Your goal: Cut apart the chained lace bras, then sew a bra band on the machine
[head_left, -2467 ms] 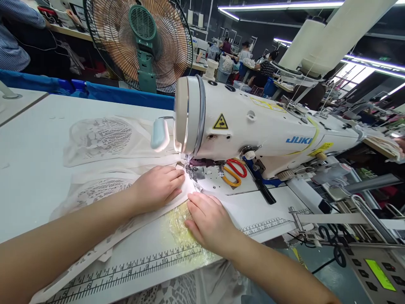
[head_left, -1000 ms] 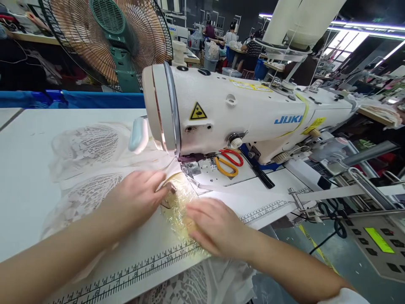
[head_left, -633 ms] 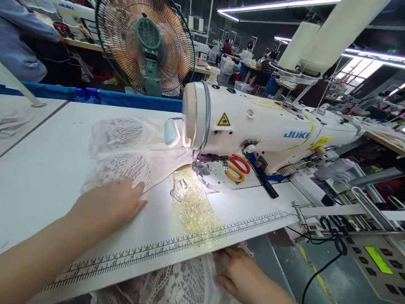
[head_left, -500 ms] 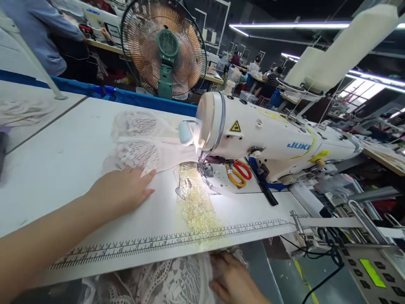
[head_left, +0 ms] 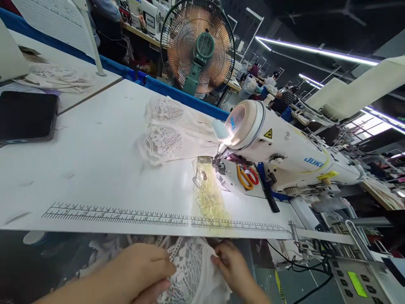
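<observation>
Below the table's front edge, a white lace garment piece (head_left: 190,268) hangs between my hands. My right hand (head_left: 234,266) is closed on its plain white edge, with thumb and fingers pinched together. My left hand (head_left: 147,268) is at the lace's left side, its fingers curled and closed against it; the fingertips are partly hidden. On the table, two more white lace pieces (head_left: 166,141) lie flat, their plain ends reaching the head of the sewing machine (head_left: 253,126). A yellowish taped strip (head_left: 209,194) runs from the needle area toward the printed ruler (head_left: 142,217).
Orange and red handled scissors (head_left: 247,177) rest on the machine bed beside a black tool (head_left: 268,198). A phone (head_left: 28,114) lies at the left. Behind the table stands a fan (head_left: 199,46). A control box (head_left: 357,280) is at the lower right.
My left hand has left the lace pieces on the table and come down to the lace below the edge. My right hand stays on that lace. The view has shifted left.
</observation>
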A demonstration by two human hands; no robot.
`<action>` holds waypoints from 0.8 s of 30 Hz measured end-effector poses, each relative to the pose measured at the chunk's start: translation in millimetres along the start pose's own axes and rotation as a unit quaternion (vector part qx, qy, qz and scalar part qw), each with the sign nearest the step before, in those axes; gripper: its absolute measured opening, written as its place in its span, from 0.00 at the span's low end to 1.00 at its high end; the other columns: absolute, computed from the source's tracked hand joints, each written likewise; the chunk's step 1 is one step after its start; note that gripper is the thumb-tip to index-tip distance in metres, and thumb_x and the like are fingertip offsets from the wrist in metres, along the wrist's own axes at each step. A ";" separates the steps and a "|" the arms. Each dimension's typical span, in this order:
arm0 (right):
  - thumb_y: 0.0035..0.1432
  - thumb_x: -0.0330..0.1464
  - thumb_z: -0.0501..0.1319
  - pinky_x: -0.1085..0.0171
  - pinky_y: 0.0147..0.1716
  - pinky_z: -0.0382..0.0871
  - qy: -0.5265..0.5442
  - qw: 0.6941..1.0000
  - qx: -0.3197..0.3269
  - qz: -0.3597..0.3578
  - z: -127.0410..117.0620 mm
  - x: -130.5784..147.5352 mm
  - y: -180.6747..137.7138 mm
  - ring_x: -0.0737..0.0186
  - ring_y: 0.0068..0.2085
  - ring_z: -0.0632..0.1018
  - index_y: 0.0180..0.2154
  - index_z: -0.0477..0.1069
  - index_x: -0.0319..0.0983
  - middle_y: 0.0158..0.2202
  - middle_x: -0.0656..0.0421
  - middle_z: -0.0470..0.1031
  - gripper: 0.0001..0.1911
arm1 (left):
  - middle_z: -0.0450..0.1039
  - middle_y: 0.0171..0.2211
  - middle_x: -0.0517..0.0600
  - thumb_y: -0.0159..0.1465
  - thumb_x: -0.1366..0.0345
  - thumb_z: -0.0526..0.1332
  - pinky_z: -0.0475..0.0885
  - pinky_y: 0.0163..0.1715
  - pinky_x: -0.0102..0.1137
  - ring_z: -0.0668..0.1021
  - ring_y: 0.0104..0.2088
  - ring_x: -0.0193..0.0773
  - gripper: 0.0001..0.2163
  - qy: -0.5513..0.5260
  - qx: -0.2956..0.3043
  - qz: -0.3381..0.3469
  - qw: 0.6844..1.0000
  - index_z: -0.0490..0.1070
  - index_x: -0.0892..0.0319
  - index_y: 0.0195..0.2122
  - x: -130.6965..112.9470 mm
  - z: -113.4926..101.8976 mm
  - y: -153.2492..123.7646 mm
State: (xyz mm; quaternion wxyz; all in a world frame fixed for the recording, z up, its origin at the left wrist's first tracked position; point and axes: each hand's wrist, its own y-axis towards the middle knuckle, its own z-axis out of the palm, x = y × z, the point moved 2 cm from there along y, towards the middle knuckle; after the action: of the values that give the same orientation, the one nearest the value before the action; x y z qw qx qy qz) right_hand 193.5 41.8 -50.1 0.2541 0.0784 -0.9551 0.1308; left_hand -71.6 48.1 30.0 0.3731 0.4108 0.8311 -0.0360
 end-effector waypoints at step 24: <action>0.52 0.45 0.60 0.72 0.18 0.57 0.352 0.936 0.003 -0.028 -107.7 62.9 32.5 0.72 0.20 0.62 0.32 0.66 0.38 0.20 0.66 0.61 0.16 | 0.77 0.37 0.54 0.64 0.69 0.37 0.78 0.28 0.34 0.80 0.33 0.40 0.19 -0.363 -0.156 -0.198 0.897 0.51 0.59 0.56 -3.4 -61.2 47.4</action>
State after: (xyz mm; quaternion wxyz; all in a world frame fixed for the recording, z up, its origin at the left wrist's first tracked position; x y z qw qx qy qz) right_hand 182.5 98.7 65.0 0.5771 0.0548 -0.8016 0.1459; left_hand -72.8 99.6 88.0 0.6937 0.1324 0.6968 -0.1254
